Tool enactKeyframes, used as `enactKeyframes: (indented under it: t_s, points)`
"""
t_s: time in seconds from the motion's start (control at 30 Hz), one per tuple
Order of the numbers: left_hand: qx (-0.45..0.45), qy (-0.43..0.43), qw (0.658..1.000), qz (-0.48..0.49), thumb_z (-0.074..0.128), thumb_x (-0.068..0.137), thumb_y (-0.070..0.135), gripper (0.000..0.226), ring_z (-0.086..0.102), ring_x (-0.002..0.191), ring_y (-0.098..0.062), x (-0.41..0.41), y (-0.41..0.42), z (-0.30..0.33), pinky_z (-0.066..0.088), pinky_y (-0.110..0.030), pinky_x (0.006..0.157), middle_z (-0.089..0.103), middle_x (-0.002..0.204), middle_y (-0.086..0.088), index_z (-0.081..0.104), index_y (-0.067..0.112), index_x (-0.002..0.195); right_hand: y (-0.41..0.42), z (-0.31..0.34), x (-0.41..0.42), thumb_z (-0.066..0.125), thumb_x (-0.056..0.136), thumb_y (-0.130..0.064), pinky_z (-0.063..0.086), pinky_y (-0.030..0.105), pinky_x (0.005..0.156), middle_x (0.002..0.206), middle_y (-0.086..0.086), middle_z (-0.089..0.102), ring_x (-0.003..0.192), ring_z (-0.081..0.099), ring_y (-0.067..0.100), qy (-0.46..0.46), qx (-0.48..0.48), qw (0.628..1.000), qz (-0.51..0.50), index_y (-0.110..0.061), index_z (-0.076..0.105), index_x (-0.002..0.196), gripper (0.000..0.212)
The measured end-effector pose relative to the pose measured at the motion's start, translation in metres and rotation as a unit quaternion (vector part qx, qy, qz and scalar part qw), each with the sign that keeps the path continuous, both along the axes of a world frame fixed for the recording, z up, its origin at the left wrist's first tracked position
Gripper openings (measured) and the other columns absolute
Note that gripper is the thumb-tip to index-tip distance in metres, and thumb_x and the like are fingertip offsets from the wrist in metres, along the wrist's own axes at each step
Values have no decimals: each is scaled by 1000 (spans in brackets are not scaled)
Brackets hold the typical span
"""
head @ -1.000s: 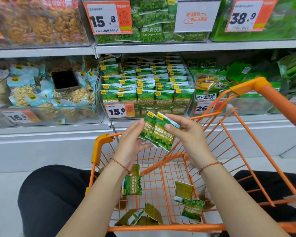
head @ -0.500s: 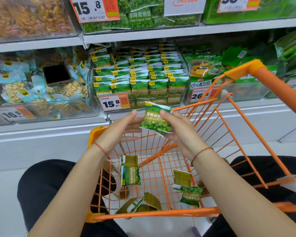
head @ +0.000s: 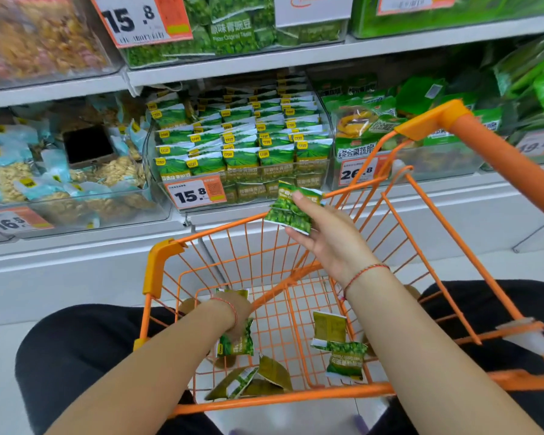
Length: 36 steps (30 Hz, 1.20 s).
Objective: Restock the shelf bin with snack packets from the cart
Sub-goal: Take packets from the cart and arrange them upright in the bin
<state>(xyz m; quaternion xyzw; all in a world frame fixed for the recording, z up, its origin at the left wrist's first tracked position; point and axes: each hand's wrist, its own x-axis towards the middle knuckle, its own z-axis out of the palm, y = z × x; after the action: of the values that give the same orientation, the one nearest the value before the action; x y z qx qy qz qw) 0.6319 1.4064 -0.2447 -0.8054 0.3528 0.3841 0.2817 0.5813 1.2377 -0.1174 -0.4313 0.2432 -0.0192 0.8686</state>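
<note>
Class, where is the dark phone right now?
In the head view, the phone lies at left on the blue nut packets, in the bin beside the green pea packets.

- A shop, a snack aisle.
- Shelves (head: pixel 296 58) carry clear bins (head: pixel 242 189) of green packets (head: pixel 242 158) beyond the fingers (head: pixel 305 202).
- Orange price tags (head: pixel 197 193) front the bins.
- An orange wire cart (head: pixel 296 397) stands below the fingers.

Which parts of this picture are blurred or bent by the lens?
Head view: the shelf edges bow from wide-angle distortion; the upper price tag and top bins are smeared by blur; the bin packets and the packet in the right hand read softly; lighting is even, without hard shadows.
</note>
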Motion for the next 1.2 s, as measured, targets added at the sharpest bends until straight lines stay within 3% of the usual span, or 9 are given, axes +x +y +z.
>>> enactKeyframes:
  t_s: [0.13, 0.27, 0.37, 0.5, 0.63, 0.77, 0.9, 1.1, 1.2]
  points:
    - [-74, 75, 989, 105, 57, 86, 39, 27, 41, 60, -19, 4, 1, 3, 41, -37, 58, 48, 75, -6, 46, 15, 82, 2, 0, 1, 72, 84, -18, 57, 27, 68, 137, 4, 46, 95, 59, 11, 2, -42, 999, -19, -8, 37, 139, 67]
    - [-217, 178, 914, 292, 62, 89, 31, 33, 54, 61, -14, 2, -15, 34, 48, -21, 49, 53, 98, -8, 44, 14, 111, -3, 0, 0, 65, 88, -15, 52, 24, 56, 104, -1, 53, 88, 54, 12, -4, -91, 995, -42, -24, 46, 110, 30]
    - [-332, 206, 871, 299, 68, 87, 16, 57, 59, 80, -12, 1, -17, 68, 52, -22, 70, 47, 130, -5, 38, 10, 135, -7, 0, 2, 64, 87, -14, 50, 22, 53, 103, 4, 54, 82, 54, 13, 11, -77, 994, -76, -15, 45, 124, 42]
    - [-504, 146, 815, 246, 80, 76, 21, 33, 55, 102, -8, 12, 8, 105, 43, -26, 95, 60, 106, 14, 62, 31, 102, -10, -1, 3, 63, 86, -15, 49, 19, 49, 117, 8, 51, 85, 54, 14, 14, -87, 992, -93, -9, 41, 136, 55]
    - [-658, 162, 664, 316, 82, 67, 9, 35, 67, 86, -13, 18, 21, 135, 55, -27, 79, 71, 89, 6, 65, 20, 96, -8, -6, 3, 62, 87, -18, 52, 25, 59, 145, 3, 36, 103, 53, 16, 15, -149, 987, -59, -15, 23, 149, 74]
    - [-736, 202, 518, 386, 80, 70, 13, 24, 66, 77, -11, 15, 16, 148, 56, -26, 70, 69, 82, 8, 70, 24, 88, 3, -4, 3, 58, 90, -18, 56, 28, 59, 130, 4, 40, 94, 56, 14, 11, -135, 991, -5, -5, 40, 139, 54]
    - [-729, 187, 523, 400, 66, 80, 10, 29, 68, 72, -10, 6, 1, 152, 57, -25, 58, 69, 87, 2, 58, 20, 106, 7, -3, 3, 50, 95, -17, 52, 26, 54, 101, 5, 56, 83, 59, 15, 9, -152, 987, 53, -11, 55, 107, 14]
    - [-728, 102, 531, 421, 60, 91, 8, 28, 64, 67, -7, 7, -13, 137, 50, -17, 54, 64, 87, -2, 49, 16, 115, 7, -4, 3, 49, 96, -7, 59, 32, 72, 86, 3, 67, 80, 66, 15, -35, -58, 994, 87, -10, 57, 97, 9]
    - [-730, 37, 522, 439, 65, 88, 17, 43, 61, 76, -7, 4, -17, 132, 47, -12, 59, 60, 98, 3, 46, 17, 126, 8, -4, 4, 52, 94, -9, 59, 32, 69, 87, 3, 65, 80, 66, 15, -51, -24, 996, 69, -7, 49, 102, 9]
